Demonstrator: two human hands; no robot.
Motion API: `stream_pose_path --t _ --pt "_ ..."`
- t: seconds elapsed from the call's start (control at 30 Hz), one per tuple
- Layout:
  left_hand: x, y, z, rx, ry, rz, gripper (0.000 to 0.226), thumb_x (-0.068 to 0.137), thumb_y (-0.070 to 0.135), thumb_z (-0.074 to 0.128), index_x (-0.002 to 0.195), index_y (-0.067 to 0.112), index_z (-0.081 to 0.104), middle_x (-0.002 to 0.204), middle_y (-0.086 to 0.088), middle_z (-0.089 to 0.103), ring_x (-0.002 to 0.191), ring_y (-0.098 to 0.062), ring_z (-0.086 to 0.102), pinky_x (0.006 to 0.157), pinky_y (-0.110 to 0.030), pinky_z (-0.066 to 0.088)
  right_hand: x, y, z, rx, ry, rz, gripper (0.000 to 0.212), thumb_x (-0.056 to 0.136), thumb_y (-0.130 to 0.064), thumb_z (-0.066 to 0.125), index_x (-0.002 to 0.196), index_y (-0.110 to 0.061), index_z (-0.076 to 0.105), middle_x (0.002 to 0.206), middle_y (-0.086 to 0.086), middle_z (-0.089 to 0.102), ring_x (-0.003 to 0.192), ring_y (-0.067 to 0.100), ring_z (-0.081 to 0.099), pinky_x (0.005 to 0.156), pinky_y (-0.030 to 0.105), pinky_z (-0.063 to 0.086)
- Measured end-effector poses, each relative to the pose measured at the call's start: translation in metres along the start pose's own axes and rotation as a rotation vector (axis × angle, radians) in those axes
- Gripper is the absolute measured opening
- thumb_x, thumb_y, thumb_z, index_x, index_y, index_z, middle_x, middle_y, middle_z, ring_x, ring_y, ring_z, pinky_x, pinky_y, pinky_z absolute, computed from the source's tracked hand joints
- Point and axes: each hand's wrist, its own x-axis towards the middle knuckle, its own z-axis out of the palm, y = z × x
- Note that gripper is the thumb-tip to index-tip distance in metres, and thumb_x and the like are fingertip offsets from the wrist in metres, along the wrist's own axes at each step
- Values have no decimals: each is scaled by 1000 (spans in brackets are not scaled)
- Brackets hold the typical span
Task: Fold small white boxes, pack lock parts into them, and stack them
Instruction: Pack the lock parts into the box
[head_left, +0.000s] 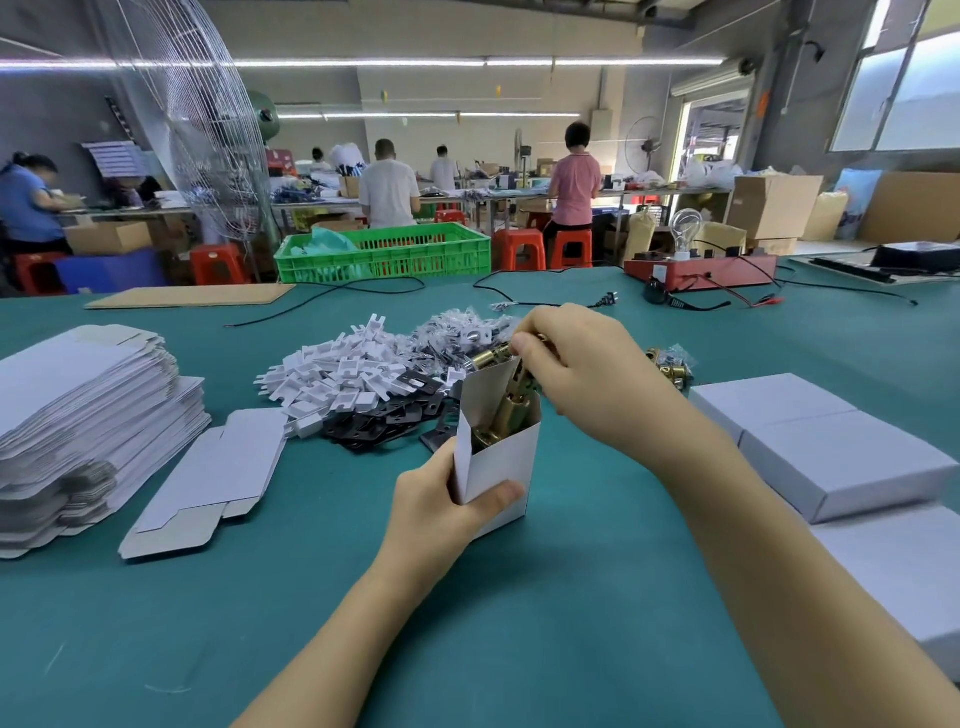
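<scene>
My left hand (441, 499) grips the open white box (498, 447) low on the green table (597, 597) while my right hand (582, 374) pinches a brass latch (511, 405) into it; forcing it crooked could split a flap.

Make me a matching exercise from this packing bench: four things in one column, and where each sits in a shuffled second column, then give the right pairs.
Things
1. open white box
2. stack of flat box blanks
3. closed white boxes
4. green crate

Places
A. beyond the far edge of the teal table
B. on the table at the right, past the right forearm
C. gripped in the left hand
D. piled on the table at the far left

Pairs: 1-C, 2-D, 3-B, 4-A

The right hand pushes a brass lock part into the open white box.
</scene>
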Motion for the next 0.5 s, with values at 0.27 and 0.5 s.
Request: stream_pose_path --t 0.27,0.5 --pt "3 -3 -6 114 -30 50 43 67 44 77 102 55 54 92 32 67 85 4 63 69 -9 47 -4 -7 6 -4 -55 -42 20 99 -24 49 99 -4 49 83 9 58 79 25 49 67 35 35" --pt "3 -7 -5 101 14 6 37 70 40 79 97 52 58 91 31 67 84 6 63 67 -10 48 -5 -7 9 -95 -23 -90 23 95 -25 56 93 -4 48 78 11 57 74 25 49 63 35 34"
